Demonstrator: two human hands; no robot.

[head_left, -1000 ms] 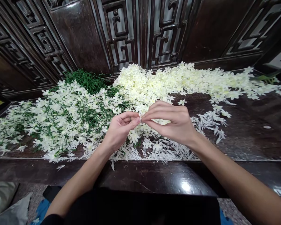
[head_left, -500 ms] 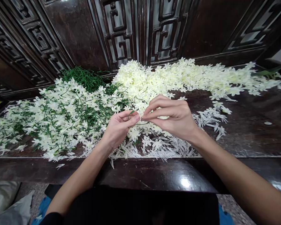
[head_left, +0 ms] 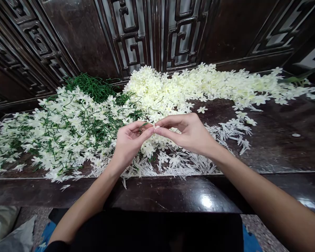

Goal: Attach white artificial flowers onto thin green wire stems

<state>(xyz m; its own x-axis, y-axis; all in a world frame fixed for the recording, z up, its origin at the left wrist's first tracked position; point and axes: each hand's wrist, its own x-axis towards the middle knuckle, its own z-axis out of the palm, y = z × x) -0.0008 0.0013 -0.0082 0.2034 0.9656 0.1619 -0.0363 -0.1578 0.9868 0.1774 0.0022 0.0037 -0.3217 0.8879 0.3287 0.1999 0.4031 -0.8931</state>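
Note:
My left hand [head_left: 130, 140] and my right hand [head_left: 191, 133] meet fingertip to fingertip above the dark wooden table [head_left: 278, 147]. The left fingers curl round a thin green stem [head_left: 143, 125]. The right thumb and forefinger pinch shut at the same spot, on something too small to name. Beneath them lies a heap of cream artificial flowers [head_left: 173, 87]. To the left spreads a pile of white flowers on green stems [head_left: 63, 129].
Thin white stamen pieces [head_left: 189, 164] litter the table's near edge. Bare green stems [head_left: 89, 85] are piled at the back left. A carved dark wooden screen [head_left: 147, 35] stands behind the table. A white bag [head_left: 13, 234] lies on the floor, lower left.
The view has tilted slightly. My right hand has lowered and flattened, its fingers now less arched. Both hands stay joined at the fingertips.

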